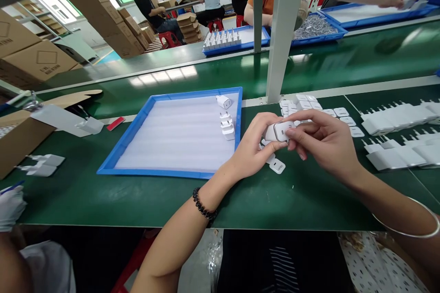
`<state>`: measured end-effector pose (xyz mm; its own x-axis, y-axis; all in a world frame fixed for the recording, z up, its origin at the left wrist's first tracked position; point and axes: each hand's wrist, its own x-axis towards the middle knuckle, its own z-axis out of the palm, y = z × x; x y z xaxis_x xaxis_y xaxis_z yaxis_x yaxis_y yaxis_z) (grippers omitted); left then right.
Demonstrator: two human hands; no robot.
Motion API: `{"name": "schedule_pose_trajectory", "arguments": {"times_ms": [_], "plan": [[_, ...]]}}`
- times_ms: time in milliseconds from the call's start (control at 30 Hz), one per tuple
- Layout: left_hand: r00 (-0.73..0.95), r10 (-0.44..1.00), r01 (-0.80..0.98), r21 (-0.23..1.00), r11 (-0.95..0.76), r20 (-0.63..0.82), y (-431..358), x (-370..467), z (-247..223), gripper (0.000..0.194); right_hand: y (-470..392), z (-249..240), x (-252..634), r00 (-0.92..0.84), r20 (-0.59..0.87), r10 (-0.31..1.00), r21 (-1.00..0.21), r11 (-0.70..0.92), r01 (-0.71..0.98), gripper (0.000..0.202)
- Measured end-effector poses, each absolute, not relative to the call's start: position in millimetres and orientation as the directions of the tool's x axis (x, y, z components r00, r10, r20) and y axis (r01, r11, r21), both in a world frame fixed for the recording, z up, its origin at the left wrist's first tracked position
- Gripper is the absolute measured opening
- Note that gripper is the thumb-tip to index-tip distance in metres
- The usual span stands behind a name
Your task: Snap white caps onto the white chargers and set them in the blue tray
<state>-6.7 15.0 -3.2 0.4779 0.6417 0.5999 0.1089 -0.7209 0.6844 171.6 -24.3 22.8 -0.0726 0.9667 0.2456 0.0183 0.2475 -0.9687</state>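
Note:
Between both hands, over the green bench, is a white charger housing with a small white end cap at its right end. My left hand has its fingers wrapped round the housing. My right hand pinches the cap between thumb and index finger. Just left of the hands lies a blue-rimmed tray with a white liner; several white chargers stand along its right side. Loose white caps lie below and behind the hands, some partly hidden by them.
Rows of white housings with pins lie at the right. A metal post rises behind the hands. At the left are a cardboard box, two chargers and a co-worker's gloved hand. Across the bench, a person in orange reaches over trays.

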Motion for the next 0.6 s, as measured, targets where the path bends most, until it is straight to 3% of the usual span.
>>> {"name": "schedule_pose_trajectory", "arguments": {"times_ms": [600], "plan": [[0.481,0.635,0.157,0.653,-0.741,0.604,13.6,-7.4,-2.0,0.026,-26.7,23.6,169.4,-0.052,0.197,0.979,-0.98,0.196,-0.031,0.015]]}}
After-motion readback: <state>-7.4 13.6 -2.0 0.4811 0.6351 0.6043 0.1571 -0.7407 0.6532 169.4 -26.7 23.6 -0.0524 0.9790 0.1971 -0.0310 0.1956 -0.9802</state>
